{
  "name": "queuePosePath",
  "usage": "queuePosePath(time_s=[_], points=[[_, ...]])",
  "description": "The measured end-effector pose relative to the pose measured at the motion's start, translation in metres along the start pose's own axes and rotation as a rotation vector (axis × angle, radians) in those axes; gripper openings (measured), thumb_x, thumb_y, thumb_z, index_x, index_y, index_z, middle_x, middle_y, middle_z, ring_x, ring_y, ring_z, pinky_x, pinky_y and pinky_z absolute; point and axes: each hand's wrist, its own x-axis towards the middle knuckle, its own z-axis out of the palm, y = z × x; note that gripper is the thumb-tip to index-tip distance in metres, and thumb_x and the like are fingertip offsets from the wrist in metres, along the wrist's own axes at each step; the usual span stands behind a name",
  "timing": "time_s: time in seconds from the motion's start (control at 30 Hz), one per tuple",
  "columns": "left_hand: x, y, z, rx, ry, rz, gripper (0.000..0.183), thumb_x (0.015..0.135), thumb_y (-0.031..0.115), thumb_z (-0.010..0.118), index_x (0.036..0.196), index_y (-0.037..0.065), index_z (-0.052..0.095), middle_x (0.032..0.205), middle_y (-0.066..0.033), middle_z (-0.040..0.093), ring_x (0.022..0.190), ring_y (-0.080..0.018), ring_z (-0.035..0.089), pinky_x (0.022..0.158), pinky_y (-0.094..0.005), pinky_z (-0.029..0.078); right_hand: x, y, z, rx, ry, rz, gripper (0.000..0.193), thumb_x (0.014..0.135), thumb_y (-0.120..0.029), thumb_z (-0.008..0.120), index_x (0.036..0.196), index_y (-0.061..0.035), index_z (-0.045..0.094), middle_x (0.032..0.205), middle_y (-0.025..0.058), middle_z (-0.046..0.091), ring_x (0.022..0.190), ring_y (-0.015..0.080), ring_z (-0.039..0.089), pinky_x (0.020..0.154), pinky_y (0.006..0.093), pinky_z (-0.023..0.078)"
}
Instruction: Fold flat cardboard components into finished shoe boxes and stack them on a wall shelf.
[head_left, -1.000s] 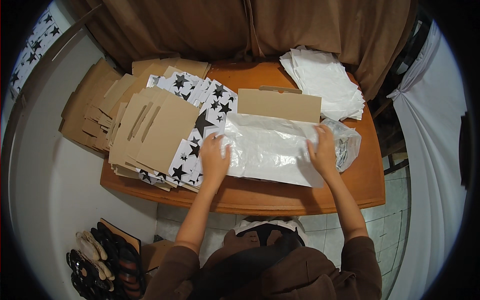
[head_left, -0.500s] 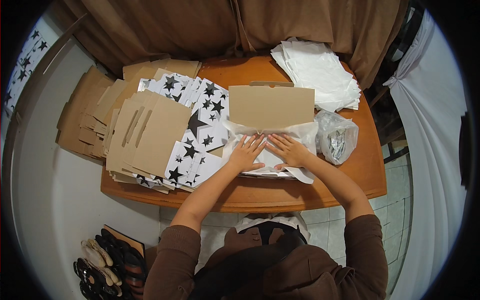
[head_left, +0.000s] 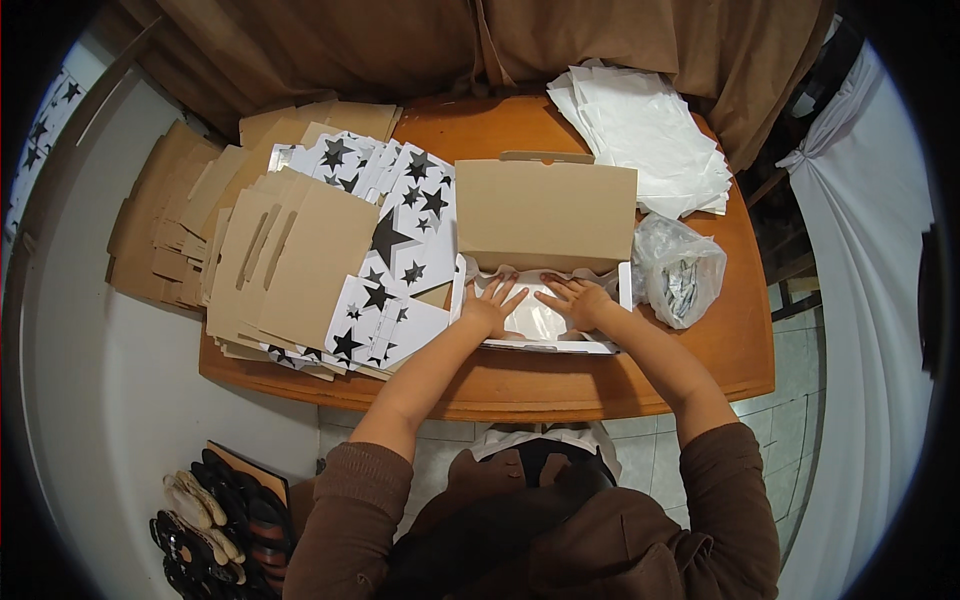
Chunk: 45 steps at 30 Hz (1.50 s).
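An open cardboard box (head_left: 545,215), brown inside with white outer walls, sits on the table in front of me, its lid raised at the far side. White tissue paper (head_left: 538,320) lines the inside and lies flat over the bottom. Both hands reach into the box and press on the paper. My left hand (head_left: 490,303) rests at the left part with its fingers spread. At the right part, my right hand (head_left: 578,300) lies with fingers stretched toward the middle. The box's front wall partly hides my thumbs.
On the left of the wooden table (head_left: 480,395) are flat cardboard pieces (head_left: 320,235) and white star-printed ones (head_left: 390,235). White paper sheets (head_left: 650,135) lie at the back right. A clear plastic bag (head_left: 685,270) with silvery contents stands right of the box. Shoes (head_left: 215,520) lie lower left.
Both hands have sunk lower into the box, pushing the tissue paper down inside. The paper's edges that hung over the front and sides are now within the walls, and the rim shows.
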Motion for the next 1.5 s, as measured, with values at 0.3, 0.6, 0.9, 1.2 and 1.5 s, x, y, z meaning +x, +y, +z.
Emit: queuePosePath(time_s=[0.3, 0.6, 0.9, 1.2, 1.5], points=[[0.008, -0.007, 0.010, 0.054, -0.054, -0.107, 0.120, 0.064, 0.067, 0.066, 0.148, 0.012, 0.001, 0.155, -0.0083, -0.003, 0.140, -0.0291, 0.017, 0.109, -0.0520, 0.019, -0.012, -0.009, -0.027, 0.114, -0.321, 0.209, 0.093, 0.082, -0.028, 0.064, 0.149, -0.0251, 0.000, 0.155, 0.0079, 0.005, 0.141, 0.0250, 0.018, 0.111, 0.0406, 0.021], [0.024, -0.002, 0.019, 0.555, -0.220, -0.303, 0.078, 0.081, 0.038, 0.061, 0.143, 0.005, 0.028, 0.148, -0.0104, 0.029, 0.136, -0.0289, 0.027, 0.111, -0.0482, 0.015, 0.025, -0.022, 0.050, -0.467, -0.519, 0.589, 0.068, 0.084, -0.021, 0.058, 0.145, -0.0100, 0.029, 0.147, 0.0073, 0.033, 0.132, 0.0237, 0.036, 0.107, 0.0444, 0.024], [0.016, -0.004, 0.011, 0.657, -0.028, -0.195, 0.031, 0.087, 0.020, 0.053, 0.113, 0.007, 0.065, 0.119, -0.0088, 0.062, 0.107, -0.0251, 0.059, 0.090, -0.0460, 0.037, 0.023, -0.008, 0.027, -0.508, -0.426, 0.559, 0.032, 0.079, -0.025, 0.064, 0.108, -0.0124, 0.069, 0.115, 0.0050, 0.064, 0.109, 0.0265, 0.059, 0.093, 0.0471, 0.040], [0.002, 0.022, -0.022, 0.064, 0.360, 0.190, 0.027, 0.084, 0.017, 0.055, 0.108, 0.006, 0.062, 0.095, -0.0079, 0.065, 0.094, -0.0280, 0.064, 0.074, -0.0395, 0.053, 0.033, -0.023, -0.019, 0.305, -0.187, 0.272, 0.047, 0.086, -0.016, 0.049, 0.132, -0.0097, 0.047, 0.119, 0.0164, 0.060, 0.108, 0.0341, 0.058, 0.089, 0.0452, 0.047], [0.006, 0.004, -0.032, -0.286, -0.007, 0.027, 0.048, 0.085, 0.031, 0.054, 0.123, 0.001, 0.056, 0.116, -0.0192, 0.060, 0.103, -0.0319, 0.060, 0.089, -0.0384, 0.046, -0.003, -0.003, -0.006, 0.411, -0.094, 0.433, 0.029, 0.079, -0.023, 0.058, 0.098, -0.0050, 0.069, 0.107, 0.0168, 0.065, 0.100, 0.0315, 0.063, 0.082, 0.0430, 0.051]])
